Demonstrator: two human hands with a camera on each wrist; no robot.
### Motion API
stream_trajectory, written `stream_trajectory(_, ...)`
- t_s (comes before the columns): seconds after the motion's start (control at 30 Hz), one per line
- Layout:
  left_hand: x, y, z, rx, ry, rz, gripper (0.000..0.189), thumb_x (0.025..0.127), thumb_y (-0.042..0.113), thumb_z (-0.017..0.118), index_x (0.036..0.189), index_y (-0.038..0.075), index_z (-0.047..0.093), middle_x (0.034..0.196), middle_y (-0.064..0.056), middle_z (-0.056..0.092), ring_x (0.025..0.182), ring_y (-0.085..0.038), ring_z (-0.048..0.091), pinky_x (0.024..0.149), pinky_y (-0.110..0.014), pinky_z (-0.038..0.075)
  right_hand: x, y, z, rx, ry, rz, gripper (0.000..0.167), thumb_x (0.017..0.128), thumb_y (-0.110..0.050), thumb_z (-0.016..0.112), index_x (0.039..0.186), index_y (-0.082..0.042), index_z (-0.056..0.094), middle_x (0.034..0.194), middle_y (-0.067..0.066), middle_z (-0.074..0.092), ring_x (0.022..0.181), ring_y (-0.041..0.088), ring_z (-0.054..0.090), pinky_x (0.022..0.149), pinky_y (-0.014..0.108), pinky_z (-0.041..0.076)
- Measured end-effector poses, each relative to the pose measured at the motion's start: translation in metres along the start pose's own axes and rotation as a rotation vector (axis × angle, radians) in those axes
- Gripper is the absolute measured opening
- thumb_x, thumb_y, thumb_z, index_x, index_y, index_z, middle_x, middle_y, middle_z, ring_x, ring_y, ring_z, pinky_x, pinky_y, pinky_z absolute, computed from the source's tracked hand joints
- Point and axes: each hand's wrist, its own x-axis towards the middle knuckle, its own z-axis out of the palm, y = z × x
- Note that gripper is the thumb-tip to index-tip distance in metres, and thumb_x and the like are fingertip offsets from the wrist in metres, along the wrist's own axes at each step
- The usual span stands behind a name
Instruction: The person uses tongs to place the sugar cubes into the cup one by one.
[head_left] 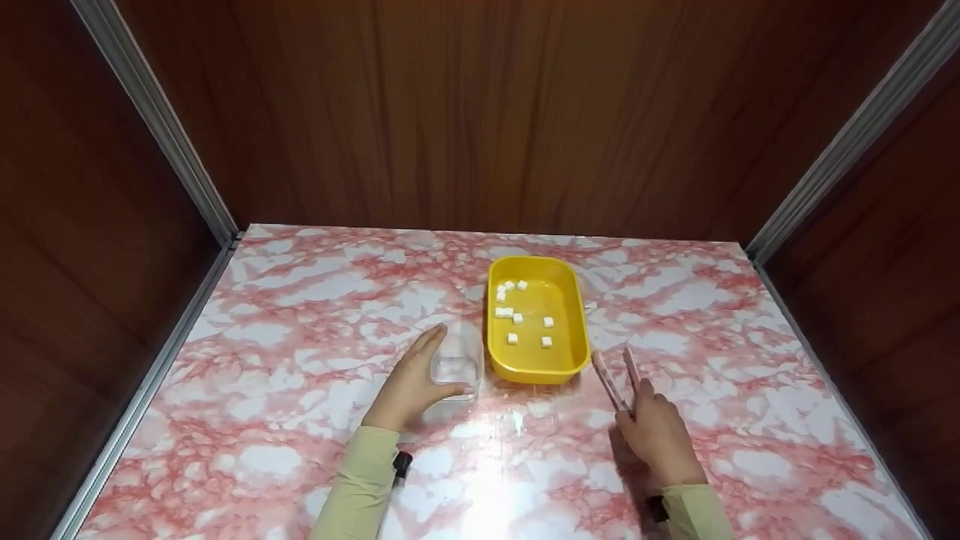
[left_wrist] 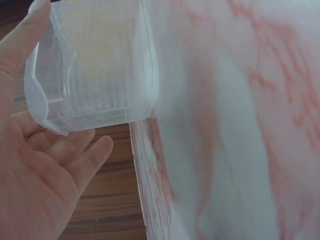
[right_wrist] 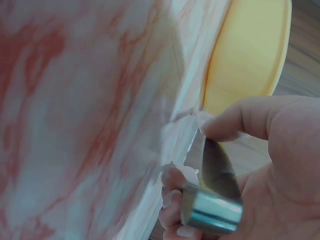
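Note:
My left hand [head_left: 405, 390] holds a clear plastic container [head_left: 456, 369], which stands on the table just left of a yellow tray [head_left: 534, 373]. In the left wrist view the thumb lies at the rim of the container [left_wrist: 100, 65], with fingers on its other side. Metal tongs [right_wrist: 215, 210] are held in my right hand [head_left: 661, 435] between thumb and fingers. Their two arms spread apart, tips near the tray's front right corner and nothing between them. Several small white cubes [head_left: 517, 319] lie scattered in the tray, mostly toward its left side.
The table [head_left: 300, 390] has a red and white marbled top. Dark wood panels [head_left: 480, 112] enclose it at the back and both sides, with metal strips [head_left: 161, 127] at the corners.

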Motion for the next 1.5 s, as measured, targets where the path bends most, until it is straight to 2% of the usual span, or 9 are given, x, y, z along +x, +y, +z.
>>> stream_trajectory(0.2,0.000,-0.001,0.001,-0.003,-0.005,-0.011,0.103,0.069,0.049,0.082,0.150,0.011,0.032,0.153,-0.007,0.029,0.137,-0.025,0.030,0.108,-0.041,0.031,0.000,0.000,0.000,-0.012,-0.037,0.022,0.041,0.093,-0.018,0.056,0.117,0.011,0.039,0.078,0.020,0.055,0.067,0.037,0.059,0.058,0.052,0.046)
stream_trajectory(0.33,0.000,0.000,0.000,-0.013,-0.011,-0.010,0.102,0.069,0.048,0.082,0.149,0.009,0.033,0.153,-0.009,0.030,0.137,-0.026,0.030,0.108,-0.041,0.031,0.000,0.001,-0.001,-0.025,-0.046,0.038,0.042,0.095,-0.024,0.057,0.115,0.007,0.038,0.074,0.018,0.058,0.065,0.035,0.061,0.055,0.051,0.045)
stream_trajectory(0.57,0.000,-0.001,0.000,-0.034,-0.007,-0.007,0.103,0.067,0.044,0.085,0.149,0.009,0.034,0.150,-0.007,0.033,0.136,-0.025,0.031,0.108,-0.041,0.032,-0.001,0.005,-0.002,-0.035,-0.037,0.066,0.035,0.096,-0.028,0.058,0.103,0.002,0.041,0.063,0.009,0.051,0.053,0.026,0.051,0.047,0.044,0.039)
stream_trajectory(0.77,0.003,-0.001,0.001,-0.033,-0.004,-0.017,0.105,0.064,0.048,0.086,0.147,0.009,0.036,0.146,-0.003,0.037,0.134,-0.024,0.035,0.107,-0.039,0.034,-0.004,0.010,-0.011,-0.016,-0.016,0.070,0.035,0.095,-0.027,0.058,0.102,0.004,0.045,0.064,0.009,0.051,0.054,0.026,0.051,0.049,0.045,0.040)
stream_trajectory(0.97,0.005,-0.003,0.001,-0.033,-0.012,-0.031,0.108,0.061,0.050,0.086,0.148,0.010,0.036,0.144,-0.003,0.039,0.132,-0.023,0.036,0.106,-0.039,0.034,-0.004,0.012,-0.029,-0.030,-0.039,0.135,0.045,0.093,-0.040,0.054,0.107,0.002,0.052,0.063,0.008,0.055,0.052,0.024,0.052,0.047,0.042,0.039)
stream_trajectory(1.1,0.005,-0.004,0.001,-0.061,-0.017,-0.054,0.111,0.061,0.050,0.086,0.148,0.008,0.033,0.143,-0.006,0.040,0.130,-0.024,0.039,0.105,-0.041,0.036,-0.004,0.009,-0.038,-0.012,0.013,0.142,0.052,0.094,-0.048,0.054,0.111,0.001,0.052,0.055,0.005,0.052,0.042,0.019,0.044,0.039,0.035,0.033)
stream_trajectory(1.23,0.004,-0.004,0.001,-0.085,-0.020,-0.072,0.112,0.062,0.048,0.087,0.148,0.006,0.030,0.142,-0.010,0.042,0.130,-0.026,0.040,0.104,-0.043,0.036,-0.005,0.005,-0.044,0.011,0.110,0.086,0.048,0.094,-0.044,0.058,0.113,-0.001,0.051,0.053,0.003,0.045,0.039,0.016,0.036,0.038,0.031,0.027)
stream_trajectory(1.37,0.004,-0.004,0.002,-0.087,-0.019,-0.075,0.109,0.063,0.046,0.087,0.147,0.005,0.031,0.142,-0.011,0.043,0.130,-0.026,0.039,0.105,-0.043,0.035,-0.004,0.000,-0.048,0.023,0.183,0.009,0.039,0.093,-0.033,0.064,0.111,-0.001,0.054,0.064,0.005,0.049,0.045,0.016,0.037,0.041,0.031,0.028)
stream_trajectory(1.5,0.004,-0.004,0.002,-0.094,-0.014,-0.081,0.109,0.062,0.047,0.087,0.146,0.005,0.032,0.142,-0.010,0.043,0.130,-0.027,0.039,0.106,-0.043,0.034,-0.002,-0.003,-0.051,0.035,0.207,-0.032,0.040,0.092,-0.030,0.066,0.116,-0.001,0.055,0.075,0.006,0.055,0.048,0.016,0.041,0.042,0.032,0.032)
